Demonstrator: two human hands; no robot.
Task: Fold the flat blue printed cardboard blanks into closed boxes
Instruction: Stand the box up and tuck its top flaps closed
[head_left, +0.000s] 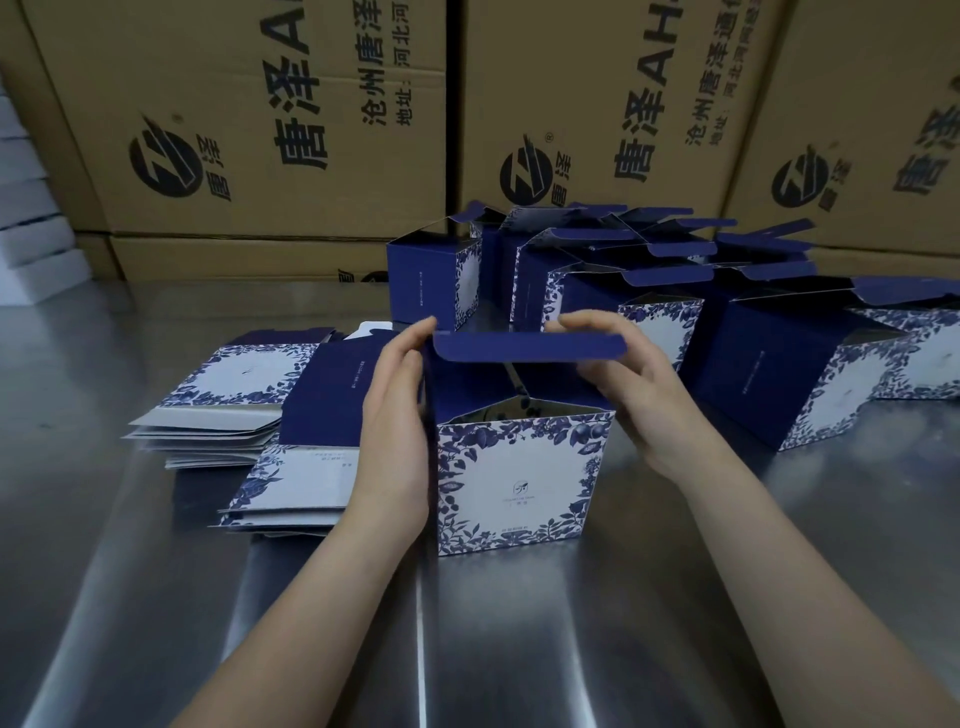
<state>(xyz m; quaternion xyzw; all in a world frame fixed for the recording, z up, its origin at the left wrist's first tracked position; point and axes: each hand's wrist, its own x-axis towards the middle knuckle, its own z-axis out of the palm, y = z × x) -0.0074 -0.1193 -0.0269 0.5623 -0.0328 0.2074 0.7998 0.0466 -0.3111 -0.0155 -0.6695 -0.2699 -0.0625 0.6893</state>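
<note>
Box (519, 483) stands upright at the middle of the worktop (156, 597), toward the near edge. Bottom is down, mouth is up, lid (530, 347) not yet tucked. — A

Grip? — B

Left hand (395, 415) lies flat against the box's left wall with fingers straight and tips touching the lid's left end. Right hand (639, 389) pinches the lid's right end, fingers on top and thumb under. — A

Orientation? — B

Printed white panel faces the person. The lid hinges off the far wall and hangs over the mouth, with its tuck lip bent toward the near side. The body looks a bit taller than wide, so its long axis is vertical. The lid's long axis runs left to right, parallel to the near edge. — A

How should the person close it? — B

Judgement only: crease the tuck lip sharply first. Keep the left palm bracing the wall so the box stays square. Bring both lid ends down level and feed the lip behind the front panel. A skewed lid will likely jam at a corner. Can't tell whether the side flaps are already folded in, so check before tucking. — A

Surroundings? — B

Blanks (234, 415) are stacked just left of the box. Open boxes (779, 374) stand toward the far right. Cartons (260, 130) line the far edge. — A
</note>
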